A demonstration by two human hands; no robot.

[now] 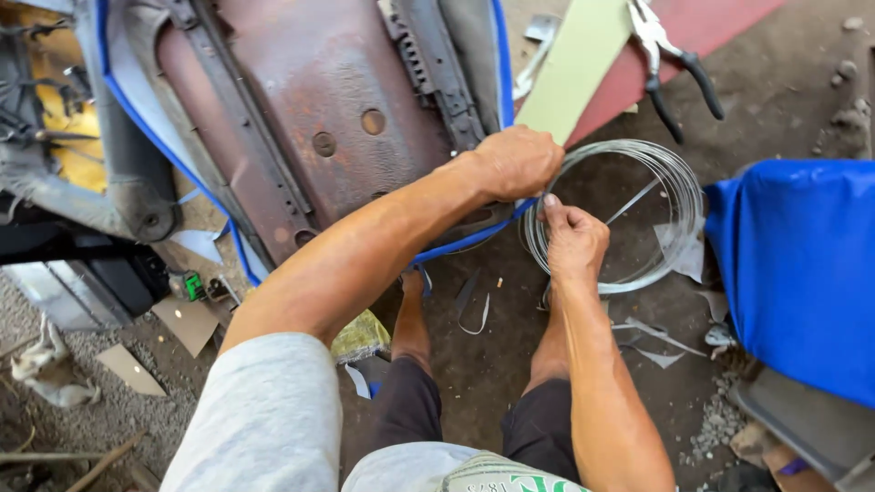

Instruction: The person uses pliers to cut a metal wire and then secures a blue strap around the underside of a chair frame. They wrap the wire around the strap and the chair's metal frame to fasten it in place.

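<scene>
The left hand (515, 162) is curled shut on the blue edge (474, 237) of the rusty seat (337, 100). Just beside it, the right hand (572, 239) pinches the wire coil (674, 182), thumb up.

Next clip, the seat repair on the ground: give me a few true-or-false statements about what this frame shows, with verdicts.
1. The left hand grips the blue edging at the rim of the rusty seat pan. True.
2. The right hand holds the pliers. False: the pliers lie on the ground, beyond the wire coil.
3. The wire coil lies beside the right hand. True.
4. The pliers have red handles. False: the handles are black.
5. Blue fabric lies at the right. True.
</scene>
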